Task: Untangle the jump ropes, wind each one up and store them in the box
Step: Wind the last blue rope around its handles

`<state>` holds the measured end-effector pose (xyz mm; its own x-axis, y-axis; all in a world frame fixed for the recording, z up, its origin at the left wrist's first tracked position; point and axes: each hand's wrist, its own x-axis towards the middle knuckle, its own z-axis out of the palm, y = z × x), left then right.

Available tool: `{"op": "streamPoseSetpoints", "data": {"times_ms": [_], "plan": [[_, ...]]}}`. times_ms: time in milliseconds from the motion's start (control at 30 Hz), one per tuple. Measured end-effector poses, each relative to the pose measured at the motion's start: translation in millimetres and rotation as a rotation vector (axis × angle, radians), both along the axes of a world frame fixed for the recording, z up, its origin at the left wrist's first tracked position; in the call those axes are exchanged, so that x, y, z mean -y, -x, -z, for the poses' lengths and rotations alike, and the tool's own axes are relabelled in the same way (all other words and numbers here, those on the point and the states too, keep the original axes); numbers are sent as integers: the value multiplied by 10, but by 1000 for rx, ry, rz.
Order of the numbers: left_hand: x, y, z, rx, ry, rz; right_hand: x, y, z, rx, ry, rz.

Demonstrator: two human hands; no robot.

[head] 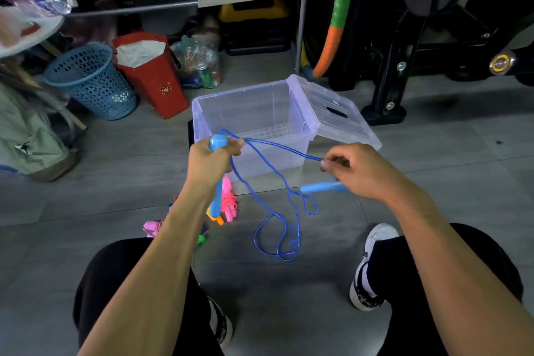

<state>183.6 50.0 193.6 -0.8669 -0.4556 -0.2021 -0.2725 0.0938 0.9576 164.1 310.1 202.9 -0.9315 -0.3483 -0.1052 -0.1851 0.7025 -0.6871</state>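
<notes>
Head view, person seated on the grey tiled floor (121, 196), both knees in dark trousers at the bottom edge, one white patterned shoe (372, 266) visible on the right.

Left hand (211, 159): fingers curled round a light blue handle (218, 143) of the blue jump rope (277, 182), handle upright, its rounded top showing above the fist and its lower end showing below the wrist. Right hand (355, 170): thumb and forefinger pinch the blue cord; the rope's second light blue handle (316, 187) shows just below this hand, whether gripped by the lower fingers cannot be told.

Cord runs taut from the left handle across to the right fingertips, passing in front of the box. The remaining cord hangs down between the hands and lies in loose loops on the floor between the knees.

Clear plastic box (251, 113) stands on the floor just beyond the hands, open; no rope is seen inside. Its clear lid (335, 113) leans tilted against the box's right side.

Pink jump rope (228, 202) lies bundled on the floor under the left forearm, with other coloured handles beside it, partly hidden.

Background: blue perforated basket (92, 81), red paper bag (153, 78), black exercise frame (419, 37).
</notes>
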Motion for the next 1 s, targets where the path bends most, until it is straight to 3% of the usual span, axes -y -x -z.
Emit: {"op": "streamPoseSetpoints", "data": {"times_ms": [100, 233, 300, 400, 500, 633, 733, 833, 900, 1000], "plan": [[-52, -30, -16, -34, 160, 165, 5, -24, -11, -19, 52, -26], [-393, -168, -98, -26, 194, 566, 185, -67, -10, -11, 128, -89], [-512, -215, -86, -6, 167, 640, 266, -78, 24, -14, 151, -106], [-470, -145, -52, -47, 152, 436, 284, -65, 84, -2, 141, -94], [-286, -38, -18, -80, 4, 156, 221, -17, 140, -9, 70, -51], [-269, -51, 18, -59, -26, 118, 196, 13, 246, -46, -7, -33], [-246, -40, 13, -94, -105, 99, 171, 27, 344, -72, -182, -41], [-223, -14, 5, -60, -60, 156, 179, 42, 386, -80, -253, 4], [-208, -3, 44, 125, 32, 244, 213, 54, 395, 8, -116, 93], [-135, -4, 154, 367, 153, 426, 275, 40, 394, 236, 259, 266]]}}
